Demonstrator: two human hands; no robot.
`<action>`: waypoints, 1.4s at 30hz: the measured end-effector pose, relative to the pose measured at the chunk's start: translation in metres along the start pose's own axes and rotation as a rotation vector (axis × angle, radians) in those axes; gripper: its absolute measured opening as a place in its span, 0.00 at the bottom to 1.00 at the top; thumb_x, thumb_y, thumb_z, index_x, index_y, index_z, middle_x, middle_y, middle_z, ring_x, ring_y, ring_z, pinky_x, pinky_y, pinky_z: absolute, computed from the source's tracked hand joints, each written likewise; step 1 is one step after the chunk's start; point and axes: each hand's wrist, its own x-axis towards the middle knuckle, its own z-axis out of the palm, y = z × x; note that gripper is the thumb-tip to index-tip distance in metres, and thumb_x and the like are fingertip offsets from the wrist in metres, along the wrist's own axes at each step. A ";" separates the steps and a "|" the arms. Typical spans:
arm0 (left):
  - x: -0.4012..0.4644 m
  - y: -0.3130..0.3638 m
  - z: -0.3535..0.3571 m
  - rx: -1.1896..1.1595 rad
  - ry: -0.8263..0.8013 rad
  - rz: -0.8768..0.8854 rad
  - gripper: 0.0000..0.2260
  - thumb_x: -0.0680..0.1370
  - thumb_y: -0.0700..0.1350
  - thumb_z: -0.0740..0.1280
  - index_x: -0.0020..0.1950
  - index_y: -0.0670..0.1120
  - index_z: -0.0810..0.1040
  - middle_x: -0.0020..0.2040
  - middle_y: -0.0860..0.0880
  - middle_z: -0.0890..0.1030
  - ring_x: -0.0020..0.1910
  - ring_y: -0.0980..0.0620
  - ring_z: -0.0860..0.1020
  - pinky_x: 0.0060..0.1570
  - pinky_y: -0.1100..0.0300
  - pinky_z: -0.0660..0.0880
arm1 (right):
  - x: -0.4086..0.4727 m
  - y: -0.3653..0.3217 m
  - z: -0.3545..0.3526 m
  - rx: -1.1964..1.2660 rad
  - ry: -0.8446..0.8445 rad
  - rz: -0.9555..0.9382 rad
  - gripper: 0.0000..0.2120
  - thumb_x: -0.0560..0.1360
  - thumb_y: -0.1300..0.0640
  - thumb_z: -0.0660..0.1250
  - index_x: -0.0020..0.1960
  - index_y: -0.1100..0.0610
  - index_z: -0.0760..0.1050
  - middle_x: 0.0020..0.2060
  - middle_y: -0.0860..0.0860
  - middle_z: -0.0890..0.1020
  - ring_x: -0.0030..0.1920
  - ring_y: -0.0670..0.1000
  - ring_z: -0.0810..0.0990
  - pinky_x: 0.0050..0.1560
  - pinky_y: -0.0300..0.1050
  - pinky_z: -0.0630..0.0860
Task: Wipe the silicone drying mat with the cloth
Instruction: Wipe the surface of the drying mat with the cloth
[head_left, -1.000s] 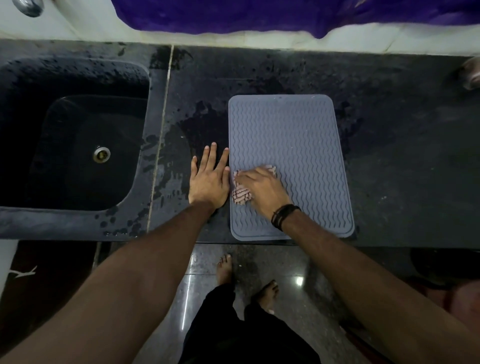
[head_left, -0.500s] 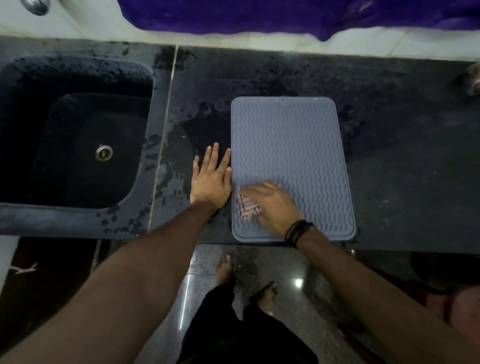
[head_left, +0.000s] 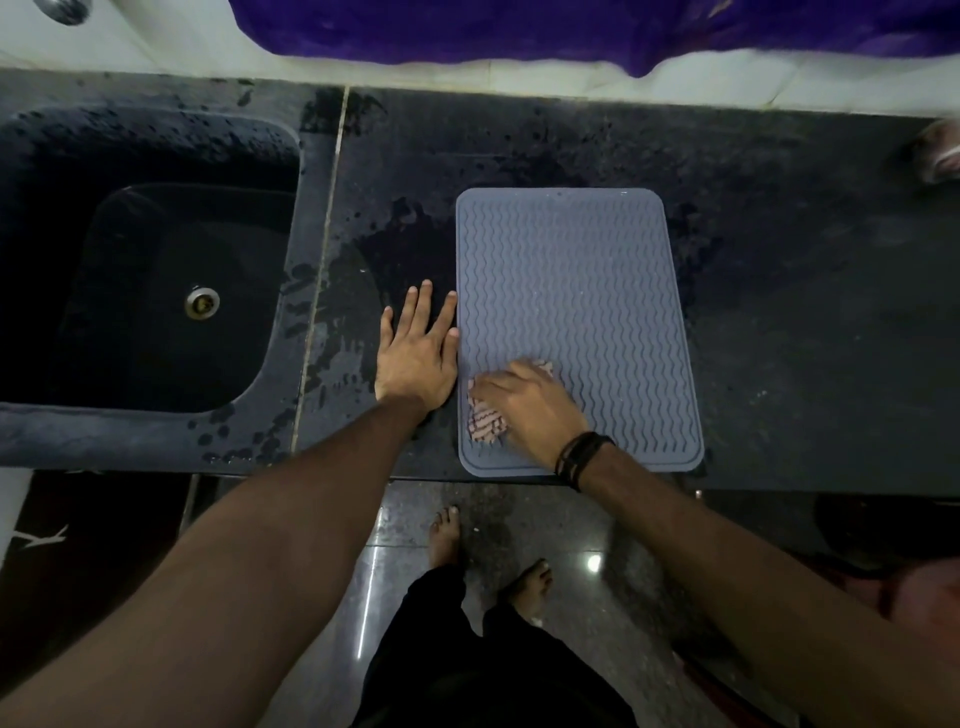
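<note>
A dark sink (head_left: 130, 291) with a metal drain (head_left: 202, 302) occupies the left end of the black bench (head_left: 805, 338), whose surface is spotted with water between sink and mat. The left hand (head_left: 415, 358) lies flat on the bench just beside the left edge of the mat, grip open, fingers straight and slightly spread, pointing away from the person. The grey mat (head_left: 571, 291), ribbed with wavy lines, lies flat on the bench with its near edge at the bench front. The striped cloth (head_left: 485, 423) sits on the near left corner of the mat. The right hand (head_left: 530, 410) presses down on the cloth, its fingers pointing left across it and covering most of it; whether the grip is curled into the cloth or flat cannot be told. Dark bands (head_left: 579, 457) circle the right wrist. A purple fabric (head_left: 519, 26) hangs along the far wall.
</note>
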 end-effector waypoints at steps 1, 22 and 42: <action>0.000 0.000 0.000 -0.002 0.000 -0.001 0.24 0.85 0.55 0.44 0.82 0.54 0.51 0.83 0.49 0.48 0.81 0.50 0.44 0.79 0.44 0.42 | -0.005 -0.001 0.001 0.014 -0.005 -0.012 0.26 0.66 0.67 0.71 0.63 0.56 0.76 0.62 0.52 0.79 0.60 0.55 0.73 0.64 0.52 0.70; 0.000 0.001 0.000 0.014 0.013 0.006 0.24 0.85 0.55 0.45 0.82 0.53 0.52 0.83 0.47 0.49 0.81 0.49 0.46 0.79 0.45 0.42 | 0.001 0.000 0.004 -0.002 0.014 -0.067 0.27 0.67 0.68 0.70 0.65 0.55 0.76 0.63 0.50 0.78 0.61 0.55 0.73 0.63 0.52 0.69; -0.047 0.000 0.011 0.042 0.034 0.046 0.25 0.85 0.56 0.43 0.82 0.54 0.52 0.83 0.47 0.50 0.81 0.49 0.47 0.78 0.41 0.43 | -0.017 0.006 0.006 -0.007 0.054 -0.056 0.28 0.64 0.69 0.74 0.63 0.57 0.77 0.62 0.53 0.79 0.59 0.57 0.74 0.63 0.52 0.70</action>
